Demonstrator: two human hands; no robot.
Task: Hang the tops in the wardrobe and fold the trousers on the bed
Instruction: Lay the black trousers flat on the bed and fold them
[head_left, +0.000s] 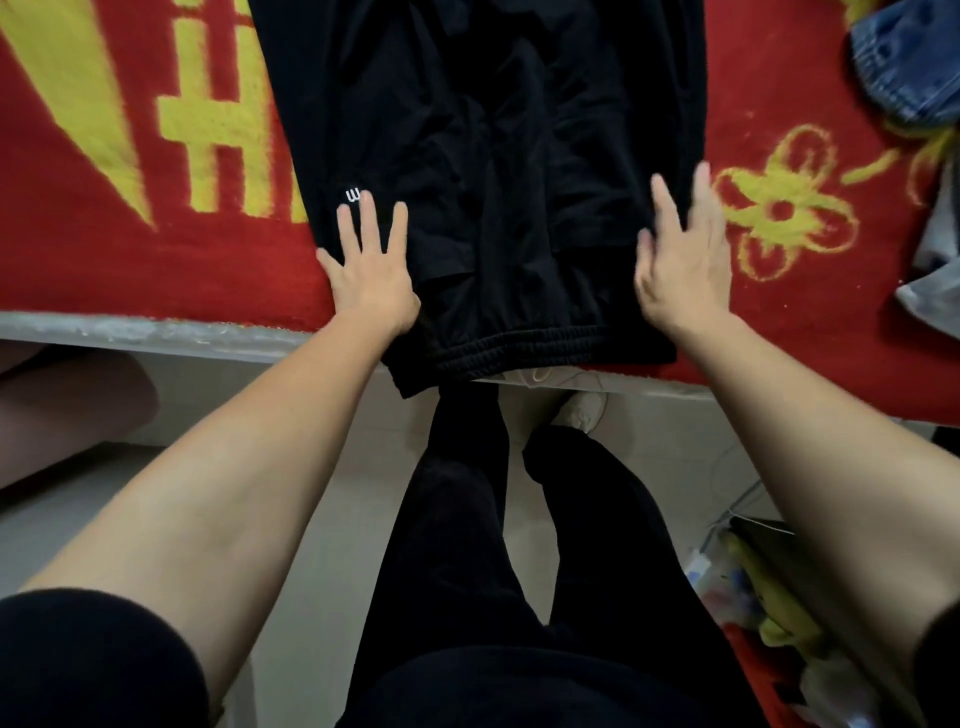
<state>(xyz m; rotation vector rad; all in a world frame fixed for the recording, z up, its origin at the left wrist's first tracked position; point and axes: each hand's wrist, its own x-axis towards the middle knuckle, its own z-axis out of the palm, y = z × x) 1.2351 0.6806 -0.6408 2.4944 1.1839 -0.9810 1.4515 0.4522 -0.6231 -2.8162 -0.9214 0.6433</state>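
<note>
Black trousers (493, 156) lie flat on the bed, spread over a red blanket (104, 260) with yellow patterns. Their elastic waistband hangs slightly over the bed's near edge. A small white logo sits near the left side of the fabric. My left hand (369, 265) presses flat on the left edge of the trousers with straight, spread fingers. My right hand (680, 260) rests flat on the right edge, fingers straight. Neither hand grips the cloth.
A blue denim garment (909, 57) lies at the far right of the bed, with a pale cloth (935, 270) below it. Bags and clutter (769, 613) sit on the floor to my right. My legs stand against the bed edge (156, 332).
</note>
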